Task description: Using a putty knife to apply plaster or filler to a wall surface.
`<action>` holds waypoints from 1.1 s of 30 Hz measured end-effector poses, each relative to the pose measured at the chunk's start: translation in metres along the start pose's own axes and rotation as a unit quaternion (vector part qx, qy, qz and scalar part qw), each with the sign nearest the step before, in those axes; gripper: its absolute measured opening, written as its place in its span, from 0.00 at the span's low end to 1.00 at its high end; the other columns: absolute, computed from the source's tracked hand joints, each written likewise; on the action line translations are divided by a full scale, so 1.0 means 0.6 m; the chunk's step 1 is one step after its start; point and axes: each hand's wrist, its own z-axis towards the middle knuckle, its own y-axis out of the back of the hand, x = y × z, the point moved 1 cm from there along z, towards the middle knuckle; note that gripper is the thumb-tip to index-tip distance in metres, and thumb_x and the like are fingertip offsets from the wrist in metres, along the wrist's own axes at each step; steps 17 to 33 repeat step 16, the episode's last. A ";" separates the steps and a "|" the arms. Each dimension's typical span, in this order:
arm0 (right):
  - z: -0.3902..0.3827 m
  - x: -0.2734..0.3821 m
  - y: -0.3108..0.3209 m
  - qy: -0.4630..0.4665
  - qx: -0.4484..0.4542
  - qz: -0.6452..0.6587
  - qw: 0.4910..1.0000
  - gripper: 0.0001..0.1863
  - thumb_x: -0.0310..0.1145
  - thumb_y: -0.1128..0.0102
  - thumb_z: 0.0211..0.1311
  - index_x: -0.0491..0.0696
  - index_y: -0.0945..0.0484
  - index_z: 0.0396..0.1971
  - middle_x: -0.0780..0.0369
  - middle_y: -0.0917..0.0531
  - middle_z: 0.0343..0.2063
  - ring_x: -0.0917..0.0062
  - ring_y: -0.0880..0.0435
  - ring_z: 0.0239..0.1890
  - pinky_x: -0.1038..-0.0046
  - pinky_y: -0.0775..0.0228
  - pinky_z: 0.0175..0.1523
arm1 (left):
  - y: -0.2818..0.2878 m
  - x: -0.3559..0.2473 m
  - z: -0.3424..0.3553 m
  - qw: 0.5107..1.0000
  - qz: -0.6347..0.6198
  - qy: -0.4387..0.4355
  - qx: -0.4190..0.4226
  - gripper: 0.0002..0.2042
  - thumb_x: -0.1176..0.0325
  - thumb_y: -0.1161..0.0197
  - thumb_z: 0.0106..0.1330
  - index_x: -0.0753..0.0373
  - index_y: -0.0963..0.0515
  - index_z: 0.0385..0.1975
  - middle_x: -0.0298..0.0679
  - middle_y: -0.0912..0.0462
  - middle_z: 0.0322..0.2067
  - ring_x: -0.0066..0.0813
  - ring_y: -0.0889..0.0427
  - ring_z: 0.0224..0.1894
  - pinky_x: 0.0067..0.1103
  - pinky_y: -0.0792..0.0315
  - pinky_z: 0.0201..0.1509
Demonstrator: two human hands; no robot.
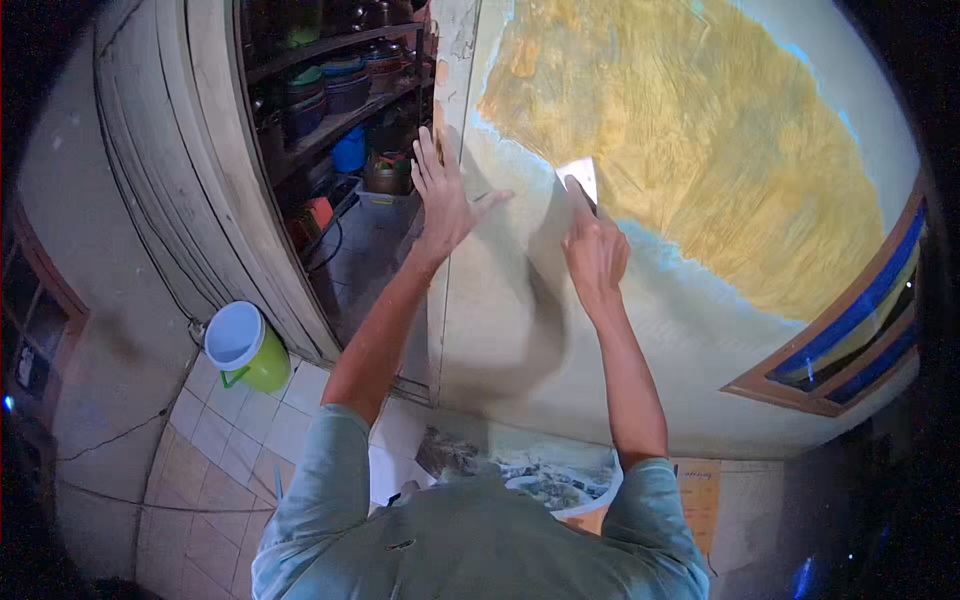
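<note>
My right hand (pixel 595 250) grips a scraper (pixel 580 182), its index finger stretched along the pale flat blade. The blade rests against the wall, at the ragged border between a large bare yellow-brown patch (pixel 640 130) and the surrounding whitish paint (pixel 500 330). Thin light-blue edges of paint line this border. To the left, my left hand (pixel 443 205) is spread against the wall's edge beside the doorway, its fingers pointing up and the thumb reaching right. Nothing is held in it. The scraper's handle is mostly hidden in my right hand.
Beyond the doorway, shelves (pixel 335 125) carry stacked pots and basins. A lime-green bucket (pixel 262 360) stands on the tiled floor at left. A wooden-framed window (pixel 780 385) is at right. Below me lies a wide tub (pixel 605 495) with grey debris, partly hidden by my body.
</note>
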 end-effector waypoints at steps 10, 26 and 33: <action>0.011 -0.050 -0.021 -0.010 0.005 0.003 1.000 0.38 0.23 0.38 0.55 0.69 0.27 0.67 0.51 0.15 0.36 0.51 0.14 0.32 0.52 0.24 0.35 | -0.060 -0.060 0.024 0.993 0.039 -0.063 0.089 0.73 0.22 0.32 0.38 0.71 0.58 0.76 0.73 0.69 0.74 0.83 0.71 0.74 0.66 0.66 0.72; 0.047 0.002 -0.023 0.023 -0.016 0.010 1.000 0.40 0.26 0.32 0.54 0.71 0.28 0.68 0.51 0.14 0.33 0.54 0.13 0.34 0.53 0.22 0.36 | -0.077 -0.053 0.018 0.993 0.050 -0.050 0.096 0.79 0.20 0.30 0.31 0.74 0.62 0.75 0.75 0.71 0.73 0.84 0.74 0.73 0.71 0.71 0.68; 0.047 0.002 -0.023 0.023 -0.016 0.010 1.000 0.40 0.26 0.32 0.54 0.71 0.28 0.68 0.51 0.14 0.33 0.54 0.13 0.34 0.53 0.22 0.36 | -0.077 -0.053 0.018 0.993 0.050 -0.050 0.096 0.79 0.20 0.30 0.31 0.74 0.62 0.75 0.75 0.71 0.73 0.84 0.74 0.73 0.71 0.71 0.68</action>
